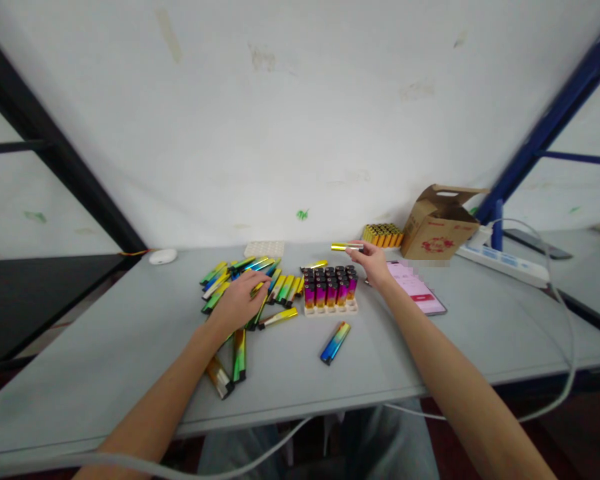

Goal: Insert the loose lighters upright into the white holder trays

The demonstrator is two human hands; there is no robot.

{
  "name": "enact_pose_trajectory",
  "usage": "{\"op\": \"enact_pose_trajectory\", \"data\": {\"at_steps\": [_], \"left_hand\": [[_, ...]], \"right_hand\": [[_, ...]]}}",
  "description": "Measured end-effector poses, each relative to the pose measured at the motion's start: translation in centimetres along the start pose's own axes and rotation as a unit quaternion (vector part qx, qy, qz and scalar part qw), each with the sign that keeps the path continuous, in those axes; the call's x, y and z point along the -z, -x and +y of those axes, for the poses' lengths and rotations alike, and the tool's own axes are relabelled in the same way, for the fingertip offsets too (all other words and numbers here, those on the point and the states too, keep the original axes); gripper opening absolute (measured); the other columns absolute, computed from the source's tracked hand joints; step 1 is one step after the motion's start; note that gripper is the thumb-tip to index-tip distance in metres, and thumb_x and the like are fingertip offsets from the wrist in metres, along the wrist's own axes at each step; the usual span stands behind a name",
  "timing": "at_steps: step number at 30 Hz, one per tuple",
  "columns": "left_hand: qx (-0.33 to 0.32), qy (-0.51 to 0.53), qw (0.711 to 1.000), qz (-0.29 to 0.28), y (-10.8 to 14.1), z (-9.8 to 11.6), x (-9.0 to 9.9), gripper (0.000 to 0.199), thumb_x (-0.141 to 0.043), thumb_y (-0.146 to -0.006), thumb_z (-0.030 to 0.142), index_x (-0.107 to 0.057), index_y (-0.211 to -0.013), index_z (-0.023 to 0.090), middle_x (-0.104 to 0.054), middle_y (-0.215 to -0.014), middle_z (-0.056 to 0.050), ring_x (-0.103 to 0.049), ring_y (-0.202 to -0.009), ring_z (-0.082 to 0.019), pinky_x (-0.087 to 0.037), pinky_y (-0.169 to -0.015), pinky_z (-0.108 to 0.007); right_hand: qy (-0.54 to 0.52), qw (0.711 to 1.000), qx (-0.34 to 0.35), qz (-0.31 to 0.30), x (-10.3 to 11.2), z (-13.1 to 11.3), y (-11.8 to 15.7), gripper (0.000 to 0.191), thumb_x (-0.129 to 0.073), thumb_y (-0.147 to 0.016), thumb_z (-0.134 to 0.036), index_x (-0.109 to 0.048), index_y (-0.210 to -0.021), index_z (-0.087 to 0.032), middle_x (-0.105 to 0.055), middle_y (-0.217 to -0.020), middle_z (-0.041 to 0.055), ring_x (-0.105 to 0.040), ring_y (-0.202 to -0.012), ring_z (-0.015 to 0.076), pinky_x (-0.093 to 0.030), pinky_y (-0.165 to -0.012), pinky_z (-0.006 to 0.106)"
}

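Observation:
My right hand (373, 263) is raised just behind a white tray (331, 309) and pinches a lighter (340, 247) with a shiny yellow body and dark top, held nearly level. Rows of purple-pink lighters with black tops (331, 292) stand upright in the tray. On the left, my left hand (243, 300) rests in a loose pile of lighters (280, 288) in green, yellow and blue. Its fingers are curled around a lighter (257, 289) with a yellow end; most of that one is hidden. A blue and yellow lighter (335, 343) lies alone in front of the tray.
Behind the pile lies a white holed tray (264, 249). Orange-yellow lighters (381, 235) stand grouped by the wall beside an opened cardboard box (437, 230). To the right are a phone (420, 293) with a lit screen and a white power strip (510, 265). A white case (163, 257) sits far left.

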State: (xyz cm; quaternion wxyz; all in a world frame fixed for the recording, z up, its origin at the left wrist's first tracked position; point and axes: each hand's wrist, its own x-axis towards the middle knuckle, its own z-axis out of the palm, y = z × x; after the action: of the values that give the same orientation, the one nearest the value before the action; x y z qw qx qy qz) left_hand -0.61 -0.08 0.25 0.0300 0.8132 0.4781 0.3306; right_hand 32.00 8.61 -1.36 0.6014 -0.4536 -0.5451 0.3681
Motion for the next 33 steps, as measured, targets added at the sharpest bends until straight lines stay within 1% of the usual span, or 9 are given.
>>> {"op": "enact_pose_trajectory", "data": {"at_steps": [4, 7, 9, 14, 17, 20, 25, 29, 33], "left_hand": [[-0.006, 0.005, 0.999, -0.042, 0.1, 0.3, -0.3, 0.033, -0.045, -0.094, 0.04, -0.068, -0.102, 0.017, -0.07, -0.109, -0.012, -0.064, -0.106, -0.026, -0.049, -0.099, -0.043], [-0.015, 0.018, 0.997, -0.078, 0.0, 0.7, -0.8, 0.039, -0.05, -0.091, 0.045, -0.065, -0.113, 0.016, -0.067, -0.119, -0.014, -0.061, -0.114, -0.028, -0.047, -0.103, -0.045], [-0.024, 0.023, 0.994, -0.104, -0.2, 1.2, -1.3, 0.05, -0.056, -0.088, 0.048, -0.06, -0.124, 0.014, -0.064, -0.127, -0.016, -0.058, -0.12, -0.03, -0.045, -0.106, -0.046], [-0.026, 0.038, 0.983, -0.178, -1.5, 3.0, -2.6, 0.086, -0.07, -0.078, 0.047, -0.036, -0.146, 0.01, -0.048, -0.147, -0.021, -0.048, -0.135, -0.034, -0.036, -0.114, -0.049], [-0.032, 0.059, 0.982, -0.178, -2.3, 3.7, -3.2, 0.098, -0.077, -0.071, 0.046, -0.031, -0.148, 0.009, -0.047, -0.148, -0.023, -0.047, -0.136, -0.035, -0.035, -0.115, -0.049], [-0.043, 0.072, 0.984, -0.158, -2.6, 3.8, -3.7, 0.102, -0.082, -0.066, 0.046, -0.033, -0.148, 0.012, -0.047, -0.148, -0.022, -0.045, -0.136, -0.037, -0.034, -0.115, -0.051], [-0.018, 0.096, 0.981, -0.169, -2.4, 3.7, -4.3, 0.103, -0.086, -0.06, 0.041, -0.037, -0.146, 0.012, -0.054, -0.14, -0.021, -0.051, -0.129, -0.038, -0.041, -0.11, -0.051], [-0.025, 0.096, 0.981, -0.164, -2.6, 4.1, -4.3, 0.086, -0.084, -0.062, 0.037, -0.048, -0.136, 0.015, -0.062, -0.13, -0.016, -0.058, -0.12, -0.036, -0.045, -0.105, -0.047], [-0.035, 0.087, 0.981, -0.169, -3.2, 4.3, -4.1, 0.08, -0.084, -0.063, 0.036, -0.051, -0.132, 0.014, -0.063, -0.129, -0.016, -0.059, -0.12, -0.034, -0.045, -0.104, -0.045]], "right_hand": [[-0.088, 0.994, -0.068, 0.013, -0.2, -0.5, 0.8, 0.046, -0.083, -0.056, -0.057, -0.068, -0.079, -0.019, -0.068, -0.075, 0.0002, -0.062, -0.072, 0.0151, -0.047, -0.062, 0.025], [-0.156, 0.984, -0.089, 0.017, -0.7, -1.1, 1.2, 0.05, -0.082, -0.058, -0.062, -0.067, -0.083, -0.022, -0.073, -0.086, 0.0022, -0.067, -0.081, 0.0166, -0.049, -0.065, 0.025], [-0.192, 0.976, -0.104, 0.001, -1.1, -1.4, 1.4, 0.051, -0.081, -0.06, -0.062, -0.066, -0.089, -0.024, -0.074, -0.088, 0.0021, -0.069, -0.083, 0.0168, -0.051, -0.067, 0.025], [-0.22, 0.967, -0.127, -0.031, -1.2, -2.0, 1.7, 0.047, -0.082, -0.063, -0.058, -0.063, -0.093, -0.026, -0.066, -0.071, -0.006, -0.061, -0.06, 0.0095, -0.04, -0.049, 0.018], [-0.241, 0.958, -0.145, -0.055, -0.8, -2.1, 1.6, 0.041, -0.079, -0.07, -0.054, -0.063, -0.095, -0.026, -0.061, -0.068, -0.0071, -0.055, -0.055, 0.0075, -0.035, -0.046, 0.018], [-0.267, 0.942, -0.186, -0.083, -0.4, -2.3, 1.4, 0.035, -0.064, -0.083, -0.056, -0.065, -0.093, -0.023, -0.058, -0.067, -0.0044, -0.052, -0.055, 0.0084, -0.037, -0.048, 0.02], [-0.287, 0.924, -0.229, -0.104, -0.2, -2.5, 1.2, 0.045, -0.039, -0.096, -0.056, -0.066, -0.087, -0.021, -0.058, -0.069, 0.0007, -0.053, -0.058, 0.0122, -0.042, -0.054, 0.024], [-0.292, 0.917, -0.25, -0.107, -0.2, -2.3, 1.2, 0.047, -0.034, -0.099, -0.052, -0.066, -0.087, -0.02, -0.058, -0.068, 0.0011, -0.052, -0.058, 0.0127, -0.042, -0.055, 0.024], [-0.29, 0.917, -0.252, -0.103, -0.1, -2.2, 1.2, 0.044, -0.037, -0.098, -0.051, -0.066, -0.087, -0.021, -0.059, -0.066, 0.0006, -0.052, -0.056, 0.0134, -0.042, -0.055, 0.025]]}}
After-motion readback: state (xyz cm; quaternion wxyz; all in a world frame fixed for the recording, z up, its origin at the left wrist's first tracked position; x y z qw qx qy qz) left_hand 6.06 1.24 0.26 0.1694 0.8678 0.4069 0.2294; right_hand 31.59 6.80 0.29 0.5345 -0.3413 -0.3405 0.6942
